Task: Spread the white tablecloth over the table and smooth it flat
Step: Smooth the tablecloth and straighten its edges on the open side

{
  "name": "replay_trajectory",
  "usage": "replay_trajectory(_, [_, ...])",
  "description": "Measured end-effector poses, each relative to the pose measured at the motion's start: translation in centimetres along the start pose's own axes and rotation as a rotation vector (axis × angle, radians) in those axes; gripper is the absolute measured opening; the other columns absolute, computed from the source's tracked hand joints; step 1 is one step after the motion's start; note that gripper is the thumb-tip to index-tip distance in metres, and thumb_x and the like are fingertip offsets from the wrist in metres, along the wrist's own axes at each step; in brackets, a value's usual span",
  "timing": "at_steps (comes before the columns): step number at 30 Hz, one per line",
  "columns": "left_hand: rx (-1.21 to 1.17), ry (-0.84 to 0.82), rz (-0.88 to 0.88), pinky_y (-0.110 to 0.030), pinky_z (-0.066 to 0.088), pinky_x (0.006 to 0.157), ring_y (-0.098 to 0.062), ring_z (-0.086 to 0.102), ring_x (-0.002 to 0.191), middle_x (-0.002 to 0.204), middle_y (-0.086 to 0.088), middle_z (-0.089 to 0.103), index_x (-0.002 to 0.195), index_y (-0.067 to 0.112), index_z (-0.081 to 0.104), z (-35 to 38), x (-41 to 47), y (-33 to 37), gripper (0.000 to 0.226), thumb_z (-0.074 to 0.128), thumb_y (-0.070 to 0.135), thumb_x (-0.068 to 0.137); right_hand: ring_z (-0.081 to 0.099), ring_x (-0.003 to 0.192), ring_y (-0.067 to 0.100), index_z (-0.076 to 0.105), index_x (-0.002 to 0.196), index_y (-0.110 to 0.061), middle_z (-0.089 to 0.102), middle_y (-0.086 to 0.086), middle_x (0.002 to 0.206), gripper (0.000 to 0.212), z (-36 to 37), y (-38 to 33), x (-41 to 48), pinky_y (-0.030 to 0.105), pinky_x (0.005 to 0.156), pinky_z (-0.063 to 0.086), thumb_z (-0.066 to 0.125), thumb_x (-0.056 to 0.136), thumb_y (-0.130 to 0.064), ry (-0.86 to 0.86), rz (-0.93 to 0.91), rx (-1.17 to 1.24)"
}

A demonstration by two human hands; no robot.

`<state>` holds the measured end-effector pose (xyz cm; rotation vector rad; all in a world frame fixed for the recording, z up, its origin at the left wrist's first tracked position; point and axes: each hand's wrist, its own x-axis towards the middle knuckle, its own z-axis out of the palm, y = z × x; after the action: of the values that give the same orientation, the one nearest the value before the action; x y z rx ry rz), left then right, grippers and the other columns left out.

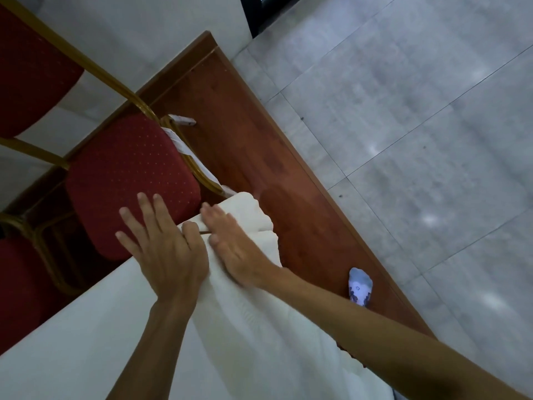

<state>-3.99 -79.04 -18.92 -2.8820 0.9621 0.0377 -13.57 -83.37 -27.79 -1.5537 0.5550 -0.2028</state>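
The white tablecloth covers the table in the lower left, and the tabletop under it is hidden. At the table's corner the cloth bunches into a thick fold that hangs toward the wooden floor strip. My left hand lies at that corner with its fingers spread out past the edge, above a red chair seat, and its thumb bent onto the cloth. My right hand, slightly blurred, rests flat on the draped fold with its fingers together.
A red padded chair with a gold frame stands close against the table corner, with more red chairs to the left. A brown wooden floor strip runs diagonally beside grey tiles. A foot in a pale patterned sock stands on the strip.
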Motion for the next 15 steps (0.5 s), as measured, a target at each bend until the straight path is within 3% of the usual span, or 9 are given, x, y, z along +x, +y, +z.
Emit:
replay_trajectory(5, [-0.002, 0.006, -0.029, -0.056, 0.004, 0.123, -0.038, 0.006, 0.154, 0.166, -0.015, 0.018, 0.156, 0.005, 0.026, 0.3, 0.1, 0.1, 0.069, 0.028, 0.032, 0.093, -0.004, 0.155, 0.001, 0.008, 0.163, -0.022, 0.004, -0.007, 0.171, 0.056, 1.6, 3.9, 1.1, 0.025, 0.125, -0.010, 0.017, 0.111, -0.038, -0.012, 0.153, 0.008])
replay_trajectory(12, [-0.048, 0.026, -0.043, -0.052, 0.003, 0.125, -0.034, 0.004, 0.155, 0.167, -0.012, 0.017, 0.157, 0.006, 0.024, 0.5, 0.0, 0.0, 0.071, 0.027, 0.033, 0.092, 0.008, 0.157, 0.029, 0.017, 0.161, -0.009, 0.014, 0.009, 0.169, 0.064, 1.4, 14.4, 2.3, 0.052, 0.127, 0.006, 0.019, 0.109, -0.047, -0.063, 0.511, -0.176])
replay_trajectory(15, [-0.051, 0.033, -0.047, -0.052, 0.004, 0.125, -0.033, 0.004, 0.155, 0.167, -0.011, 0.017, 0.158, 0.006, 0.024, 0.5, -0.1, 0.0, 0.070, 0.028, 0.032, 0.093, 0.008, 0.158, 0.023, 0.016, 0.161, -0.012, 0.012, 0.004, 0.170, 0.063, 0.6, 13.9, 2.5, 0.047, 0.128, 0.003, 0.018, 0.109, -0.048, 0.014, 0.544, -0.110])
